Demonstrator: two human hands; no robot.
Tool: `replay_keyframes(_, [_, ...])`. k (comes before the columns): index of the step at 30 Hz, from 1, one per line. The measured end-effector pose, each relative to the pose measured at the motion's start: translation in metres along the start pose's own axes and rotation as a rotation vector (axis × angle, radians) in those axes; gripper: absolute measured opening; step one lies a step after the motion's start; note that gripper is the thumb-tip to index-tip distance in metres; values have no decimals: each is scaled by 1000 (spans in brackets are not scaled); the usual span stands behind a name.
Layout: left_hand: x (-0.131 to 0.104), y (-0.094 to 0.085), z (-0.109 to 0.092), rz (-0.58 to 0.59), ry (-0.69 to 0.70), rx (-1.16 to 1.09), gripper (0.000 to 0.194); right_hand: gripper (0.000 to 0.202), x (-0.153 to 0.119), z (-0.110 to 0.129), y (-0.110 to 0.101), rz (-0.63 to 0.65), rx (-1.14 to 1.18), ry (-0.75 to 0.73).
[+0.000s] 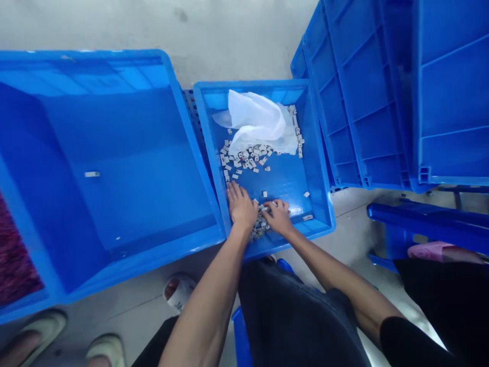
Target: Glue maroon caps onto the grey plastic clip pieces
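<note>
My left hand [241, 206] reaches into a shallow blue crate [263, 250], its fingers stretched out along the left wall and bottom. My right hand [278, 218] rests beside it with fingers spread at a heap of small whitish pieces [260, 228]. The heap lies between both hands at the crate's near side and is partly hidden by them. What the pieces are is too small to tell. More such pieces [250, 159] are scattered farther back. Behind them a crumpled white bag or sheet [257, 114] covers part of the crate's floor.
To the left stands a larger blue crate [133, 168] with one small white piece [91, 174] in it. Dark red material [15, 250] fills another crate at far left. Stacked blue crates [367, 92] rise on the right. Other people's feet [105, 351] show at lower left.
</note>
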State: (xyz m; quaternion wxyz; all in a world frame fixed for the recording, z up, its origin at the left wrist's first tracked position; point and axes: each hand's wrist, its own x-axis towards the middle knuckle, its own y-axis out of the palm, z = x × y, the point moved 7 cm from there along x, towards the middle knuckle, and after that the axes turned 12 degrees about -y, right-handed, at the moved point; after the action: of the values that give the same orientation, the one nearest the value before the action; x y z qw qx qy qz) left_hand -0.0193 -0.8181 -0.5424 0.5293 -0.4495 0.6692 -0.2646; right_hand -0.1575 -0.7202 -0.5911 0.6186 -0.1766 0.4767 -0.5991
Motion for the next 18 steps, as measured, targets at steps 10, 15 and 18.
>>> replay_keyframes(10, [18,-8,-6,-59,-37,118,77,62,9,-83,-69,-283,-16,240])
replay_keyframes(15, [7,3,8,-45,-113,130,64,58,11,-82,-46,-294,19,339])
replay_keyframes(18, [-23,22,15,-5,-143,129,50,52,-5,-70,-21,-245,61,342])
